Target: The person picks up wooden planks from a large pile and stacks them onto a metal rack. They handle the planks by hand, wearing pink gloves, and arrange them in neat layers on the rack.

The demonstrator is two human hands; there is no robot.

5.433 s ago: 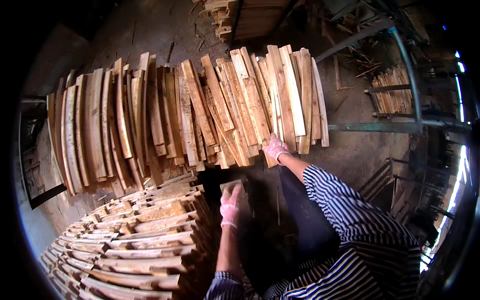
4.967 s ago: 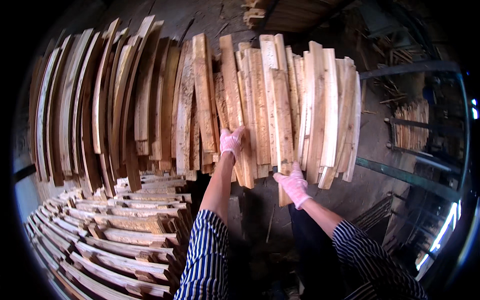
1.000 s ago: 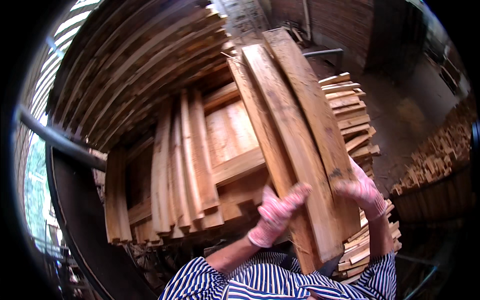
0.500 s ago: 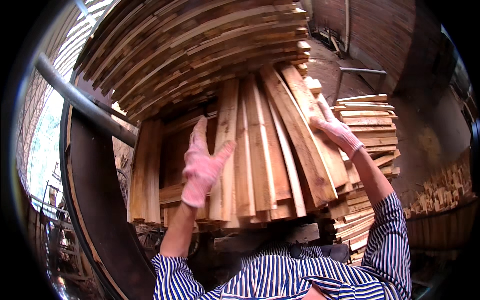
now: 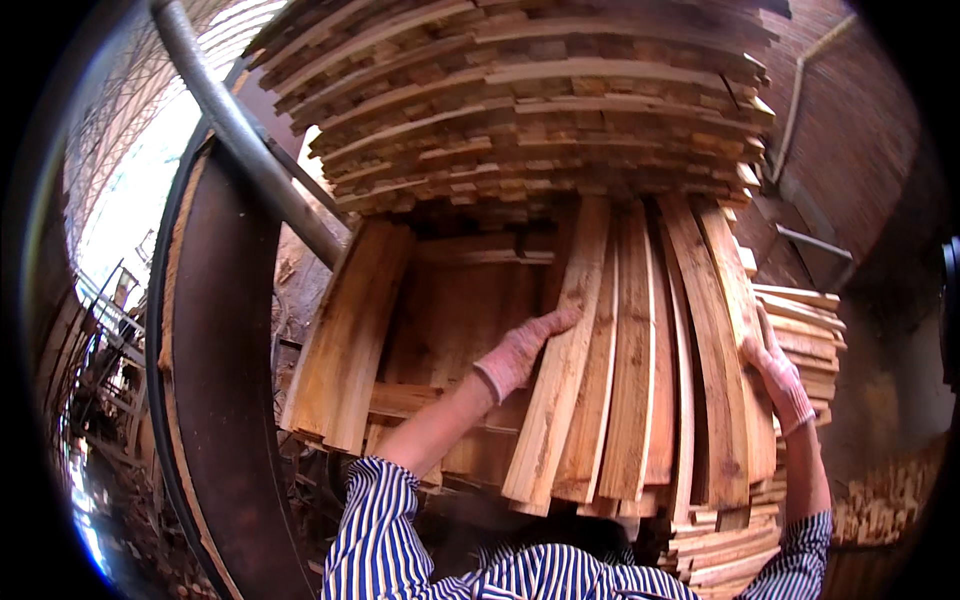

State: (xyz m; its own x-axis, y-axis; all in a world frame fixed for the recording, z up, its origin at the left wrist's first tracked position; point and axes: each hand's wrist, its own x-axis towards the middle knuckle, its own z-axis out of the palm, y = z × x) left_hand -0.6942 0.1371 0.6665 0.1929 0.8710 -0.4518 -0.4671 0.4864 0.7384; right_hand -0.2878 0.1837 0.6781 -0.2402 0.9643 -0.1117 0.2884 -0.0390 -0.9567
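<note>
A row of long, flat wooden planks (image 5: 627, 370) lies side by side in front of me, their near ends fanned out. My left hand (image 5: 525, 350), in a pink-stained knit glove, grips the left edge of the leftmost plank, its fingers partly hidden at that edge. On the far side of the row, my right hand (image 5: 775, 375), gloved alike, holds the outer edge of the rightmost plank, thumb toward its top face. The planks sit pressed between both hands. Left of them is a gap showing lower boards (image 5: 455, 320), then a separate pair of planks (image 5: 350, 340).
A tall stack of boards (image 5: 520, 110) rises right behind the row. A grey metal pipe (image 5: 240, 130) slants past a dark panel (image 5: 225, 340) on the left. More stacked boards (image 5: 800, 325) stand at the right, with small wood pieces (image 5: 885, 505) beyond.
My left hand has gone from spread fingers over the planks to gripping the leftmost one's edge. The planks are closer together, and the gap on their left is wider. The view has shifted.
</note>
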